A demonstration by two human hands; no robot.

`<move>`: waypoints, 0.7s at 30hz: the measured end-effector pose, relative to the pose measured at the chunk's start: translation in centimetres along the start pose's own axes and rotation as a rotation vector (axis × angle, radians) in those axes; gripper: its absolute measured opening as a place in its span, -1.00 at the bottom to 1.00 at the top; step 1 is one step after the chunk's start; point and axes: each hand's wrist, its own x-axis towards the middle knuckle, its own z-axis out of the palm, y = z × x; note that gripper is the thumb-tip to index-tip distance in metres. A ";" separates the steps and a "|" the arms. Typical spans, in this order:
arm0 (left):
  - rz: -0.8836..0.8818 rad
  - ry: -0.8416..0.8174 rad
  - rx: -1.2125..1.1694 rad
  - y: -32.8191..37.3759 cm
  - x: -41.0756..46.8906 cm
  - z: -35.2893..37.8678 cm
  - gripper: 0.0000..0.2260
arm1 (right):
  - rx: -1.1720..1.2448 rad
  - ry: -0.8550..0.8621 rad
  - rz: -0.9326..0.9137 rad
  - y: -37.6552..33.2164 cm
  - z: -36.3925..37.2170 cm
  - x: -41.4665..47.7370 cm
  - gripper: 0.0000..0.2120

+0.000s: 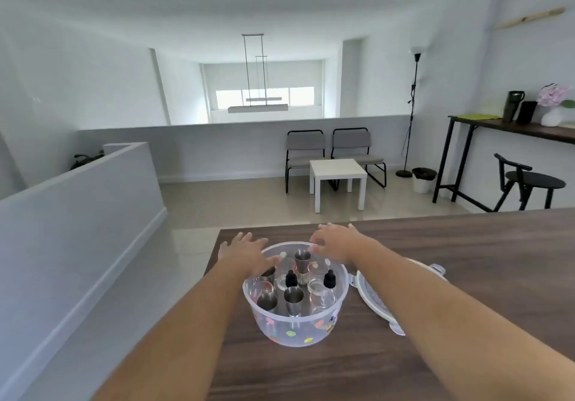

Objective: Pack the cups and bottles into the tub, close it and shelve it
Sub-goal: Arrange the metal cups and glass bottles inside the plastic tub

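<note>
A clear round tub (295,332) with coloured dots stands on the dark wooden table (451,276). Inside it stand several steel cups (293,299), clear glass cups (320,291) and two small bottles with black dropper caps (329,280). My left hand (245,253) hovers over the tub's far left rim, fingers spread. Over the far right rim my right hand (336,242) hovers with its fingers apart and slightly curled. Neither hand holds anything. The tub's white lid (376,304) lies on the table just right of the tub, partly hidden under my right forearm.
The table's left edge runs just left of the tub, with tiled floor below. Beyond the table are a white side table (337,172), two grey chairs (333,148), a floor lamp (410,114) and a high black-legged table (513,128) with a stool at the right.
</note>
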 end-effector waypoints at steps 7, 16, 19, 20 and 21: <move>0.131 0.032 0.000 -0.3 1.4 1.9 -0.57 | -0.065 -0.049 0.004 -1.1 2.5 1.7 -0.65; 0.166 0.154 -0.054 1.2 2.2 3.5 -0.77 | -0.161 0.149 -0.087 -0.7 4.4 4.0 -0.76; 0.138 0.210 -0.073 1.5 2.2 3.9 -0.80 | -0.134 0.185 -0.119 -0.4 4.9 4.7 -0.80; 0.128 0.223 -0.077 1.5 2.1 4.0 -0.82 | -0.124 0.191 -0.130 -0.3 5.0 4.8 -0.80; 0.119 0.233 -0.079 1.6 2.1 4.0 -0.85 | -0.116 0.190 -0.143 -0.2 5.2 5.0 -0.81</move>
